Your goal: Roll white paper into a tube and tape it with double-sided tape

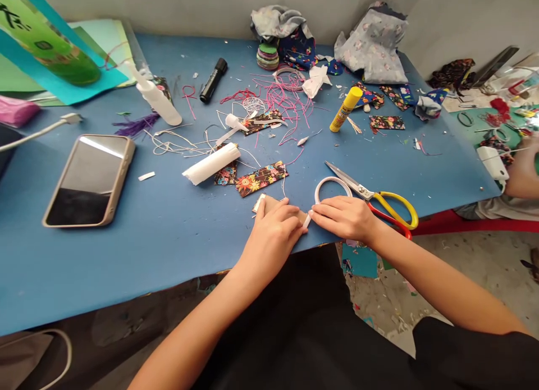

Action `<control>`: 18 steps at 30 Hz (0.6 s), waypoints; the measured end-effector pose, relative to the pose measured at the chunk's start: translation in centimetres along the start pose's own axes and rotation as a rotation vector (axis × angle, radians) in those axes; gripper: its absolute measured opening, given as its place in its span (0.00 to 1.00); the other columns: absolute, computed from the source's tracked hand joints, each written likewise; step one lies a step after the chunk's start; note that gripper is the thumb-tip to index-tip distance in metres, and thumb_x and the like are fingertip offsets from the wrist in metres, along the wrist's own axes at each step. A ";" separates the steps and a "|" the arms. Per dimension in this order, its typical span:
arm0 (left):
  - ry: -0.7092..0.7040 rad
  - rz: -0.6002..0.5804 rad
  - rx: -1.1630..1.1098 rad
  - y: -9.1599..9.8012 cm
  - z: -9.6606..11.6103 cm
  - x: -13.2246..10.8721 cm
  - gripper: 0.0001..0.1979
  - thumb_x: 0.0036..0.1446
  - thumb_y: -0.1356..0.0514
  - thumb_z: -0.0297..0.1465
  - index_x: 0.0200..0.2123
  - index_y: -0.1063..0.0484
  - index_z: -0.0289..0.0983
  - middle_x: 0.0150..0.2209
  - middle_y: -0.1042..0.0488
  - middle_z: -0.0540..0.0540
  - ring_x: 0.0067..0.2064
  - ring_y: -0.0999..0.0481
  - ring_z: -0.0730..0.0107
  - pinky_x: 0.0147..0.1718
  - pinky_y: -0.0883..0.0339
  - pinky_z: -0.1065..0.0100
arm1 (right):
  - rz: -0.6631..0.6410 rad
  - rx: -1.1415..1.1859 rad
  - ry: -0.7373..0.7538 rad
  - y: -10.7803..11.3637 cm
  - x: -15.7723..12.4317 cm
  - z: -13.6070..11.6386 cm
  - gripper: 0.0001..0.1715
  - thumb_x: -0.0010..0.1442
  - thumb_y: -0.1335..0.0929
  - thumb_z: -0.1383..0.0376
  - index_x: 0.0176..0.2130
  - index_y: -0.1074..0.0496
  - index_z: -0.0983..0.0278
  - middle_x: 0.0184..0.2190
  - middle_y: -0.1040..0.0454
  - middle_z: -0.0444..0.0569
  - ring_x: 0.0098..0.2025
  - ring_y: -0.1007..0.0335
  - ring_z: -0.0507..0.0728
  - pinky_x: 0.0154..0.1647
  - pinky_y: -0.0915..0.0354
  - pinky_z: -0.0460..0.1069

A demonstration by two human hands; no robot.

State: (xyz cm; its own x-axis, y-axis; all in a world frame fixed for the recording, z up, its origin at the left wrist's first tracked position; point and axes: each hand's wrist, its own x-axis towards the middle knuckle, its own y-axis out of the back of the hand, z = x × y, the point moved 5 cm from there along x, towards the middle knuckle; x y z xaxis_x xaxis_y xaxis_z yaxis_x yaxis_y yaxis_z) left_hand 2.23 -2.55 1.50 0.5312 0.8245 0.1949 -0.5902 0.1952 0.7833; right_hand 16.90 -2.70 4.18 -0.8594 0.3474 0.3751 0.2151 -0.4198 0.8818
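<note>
My left hand (274, 230) lies over a small brown cardboard piece (273, 203) near the table's front edge, its fingers curled and holding it. White shows at the cardboard's far left end. A short white tape strip (307, 219) is at the right end, with the fingertips of my right hand (345, 217) pressed together on it. Just beyond the right fingers is a roll of tape (332, 180), partly hidden by them. Scissors (366, 193) with yellow and red handles lie half spread beside the right wrist. A floral fabric strip (261, 178) lies beyond the cardboard.
A phone (86, 179) lies at left. A white paper roll (211, 164), a glue bottle (158, 98), a black marker-like tube (213, 80) and tangled pink cord (290, 106) are farther back. A yellow glue stick (346, 109) stands right. Another person's arm (522, 168) is at far right.
</note>
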 end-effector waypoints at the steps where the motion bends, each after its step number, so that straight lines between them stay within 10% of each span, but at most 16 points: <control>1: 0.003 0.001 -0.006 0.0 0.0 0.0 0.09 0.63 0.44 0.31 0.33 0.26 0.36 0.47 0.24 0.42 0.59 0.32 0.52 0.60 0.51 0.39 | 0.008 0.005 -0.004 0.1 0.0 0.0 0.10 0.63 0.37 0.72 0.37 0.27 0.64 0.35 0.21 0.47 0.36 0.26 0.53 0.36 0.33 0.47; 18: 0.154 -0.005 -0.136 0.0 0.1 0.6 0.08 0.62 0.43 0.31 0.36 0.24 0.40 0.47 0.27 0.44 0.59 0.35 0.54 0.61 0.60 0.37 | 0.018 0.039 -0.058 -0.6 -0.1 0.3 0.07 0.63 0.36 0.71 0.37 0.28 0.64 0.34 0.21 0.45 0.36 0.27 0.52 0.36 0.35 0.47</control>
State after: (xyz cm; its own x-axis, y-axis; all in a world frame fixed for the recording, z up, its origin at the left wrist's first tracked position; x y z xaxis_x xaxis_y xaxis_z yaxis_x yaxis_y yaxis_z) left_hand 2.65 -2.14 1.66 0.4411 0.8929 0.0905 -0.6703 0.2607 0.6948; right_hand 17.04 -2.24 3.69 -0.8274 0.3883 0.4059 0.2491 -0.3940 0.8847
